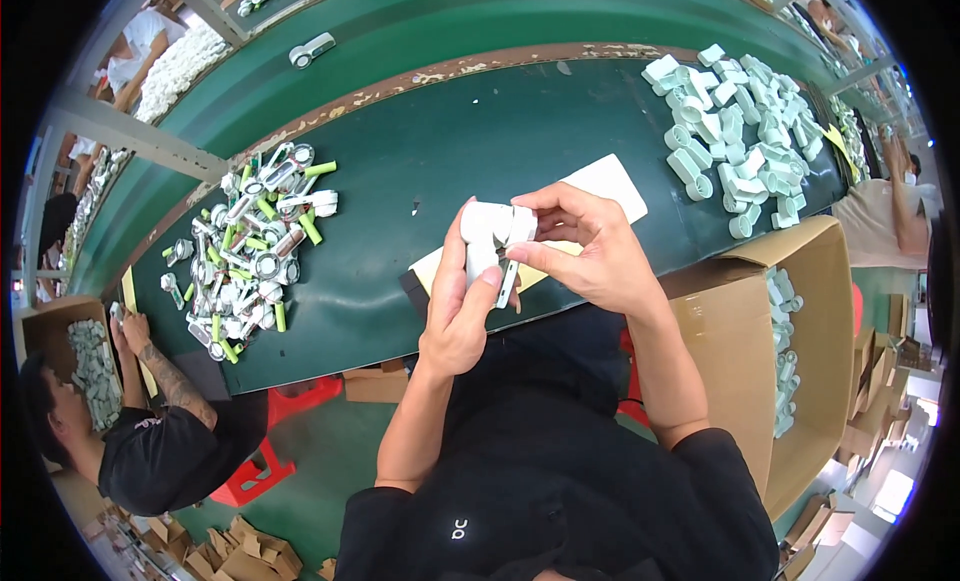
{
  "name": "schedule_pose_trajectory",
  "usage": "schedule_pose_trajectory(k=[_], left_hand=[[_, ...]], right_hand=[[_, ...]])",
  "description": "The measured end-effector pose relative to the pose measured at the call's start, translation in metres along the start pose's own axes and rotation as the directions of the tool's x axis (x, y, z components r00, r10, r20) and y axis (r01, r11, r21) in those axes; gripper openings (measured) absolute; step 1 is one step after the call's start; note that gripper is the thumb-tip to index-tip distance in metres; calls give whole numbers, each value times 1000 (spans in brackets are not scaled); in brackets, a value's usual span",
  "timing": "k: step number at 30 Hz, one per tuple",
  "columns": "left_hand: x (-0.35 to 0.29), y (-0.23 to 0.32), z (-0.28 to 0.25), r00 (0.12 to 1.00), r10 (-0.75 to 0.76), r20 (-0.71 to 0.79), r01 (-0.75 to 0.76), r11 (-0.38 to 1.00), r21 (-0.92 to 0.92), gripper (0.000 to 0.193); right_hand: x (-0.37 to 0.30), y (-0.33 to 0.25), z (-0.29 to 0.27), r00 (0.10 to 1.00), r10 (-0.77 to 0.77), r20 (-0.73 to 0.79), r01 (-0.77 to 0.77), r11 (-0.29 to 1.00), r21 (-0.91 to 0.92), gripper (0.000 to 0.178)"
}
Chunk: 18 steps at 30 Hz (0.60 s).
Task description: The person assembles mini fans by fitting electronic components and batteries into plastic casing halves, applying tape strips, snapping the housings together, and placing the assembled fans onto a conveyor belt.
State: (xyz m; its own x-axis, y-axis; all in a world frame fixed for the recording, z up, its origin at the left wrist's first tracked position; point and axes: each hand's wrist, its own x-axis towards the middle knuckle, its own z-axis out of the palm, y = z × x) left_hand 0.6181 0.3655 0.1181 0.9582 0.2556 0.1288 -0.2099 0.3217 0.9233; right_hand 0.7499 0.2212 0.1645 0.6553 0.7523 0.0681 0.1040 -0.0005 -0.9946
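Gripping a white gadget [486,221] over the table [420,131], L hand [458,316] & R hand [605,256] both had fingers clamped on it, prob. unfinished. Loose units [250,246] & pale green shells [740,131] looked left to do; boxed pcs [787,364] were maybe done.

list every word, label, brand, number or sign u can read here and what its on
Black T-shirt, chest: one small white logo-like mark, not transcribed here.
Co-worker's black shirt: too small to read anything.
White plastic housing being held: no lettering can be made out.
Cardboard box at right: no lettering can be made out.
Pile of small parts, left: too small to tell.
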Motion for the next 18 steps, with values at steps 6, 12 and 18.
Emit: schedule_pose_trajectory(k=[6, 12, 18], left_hand=[[-1, 0, -5, 999, 36, 36, -37, 998, 44, 71], [1, 2, 1, 994, 100, -40, -94, 988, 120, 69], [3, -7, -12, 982, 187, 11, -166, 842, 513, 70]], right_hand=[[0, -8, -8, 1000, -7, 26, 9, 997, -82, 39], [2, -13, -7, 1000, 5, 29, -5, 1000, 13, 37], [4, -6, -5, 1000, 11, 5, -11, 1000, -11, 32]])
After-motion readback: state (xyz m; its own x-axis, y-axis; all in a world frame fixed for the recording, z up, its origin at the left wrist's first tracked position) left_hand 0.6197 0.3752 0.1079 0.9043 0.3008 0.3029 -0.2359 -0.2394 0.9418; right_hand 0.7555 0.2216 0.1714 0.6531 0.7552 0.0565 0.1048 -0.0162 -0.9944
